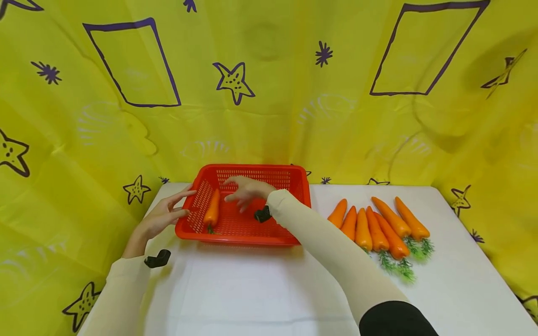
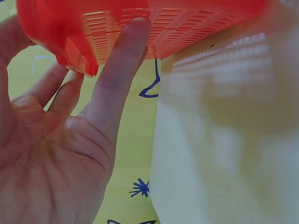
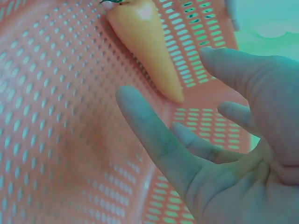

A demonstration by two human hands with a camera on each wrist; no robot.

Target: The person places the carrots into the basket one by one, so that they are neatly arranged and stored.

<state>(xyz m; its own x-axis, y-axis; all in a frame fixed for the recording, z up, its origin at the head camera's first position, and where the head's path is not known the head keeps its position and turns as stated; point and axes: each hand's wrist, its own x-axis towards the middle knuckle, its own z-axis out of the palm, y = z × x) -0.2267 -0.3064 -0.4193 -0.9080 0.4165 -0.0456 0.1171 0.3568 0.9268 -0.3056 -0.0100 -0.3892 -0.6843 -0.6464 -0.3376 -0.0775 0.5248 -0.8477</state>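
Observation:
A red plastic basket [image 1: 235, 239] with slotted walls stands at the back of the white table. My left hand [image 1: 161, 217] holds its left end, the thumb lying along the outer wall and other fingers at the rim [image 2: 140, 9], which partly hides them. Inside the basket, against its left side, lies one orange carrot [image 1: 213, 208] with its green top toward me. My right hand [image 1: 248, 190] hovers over the basket's inside with fingers spread, holding nothing. In the right wrist view the carrot [image 3: 145, 44] is apart from that hand [image 3: 243, 186].
Several orange carrots [image 1: 378, 233] with green tops lie on the table [image 1: 252, 289] to the right of the basket, partly behind my right forearm. Behind the table hangs a yellow curtain [image 1: 273, 116] with purple drawings, which also closes off both sides.

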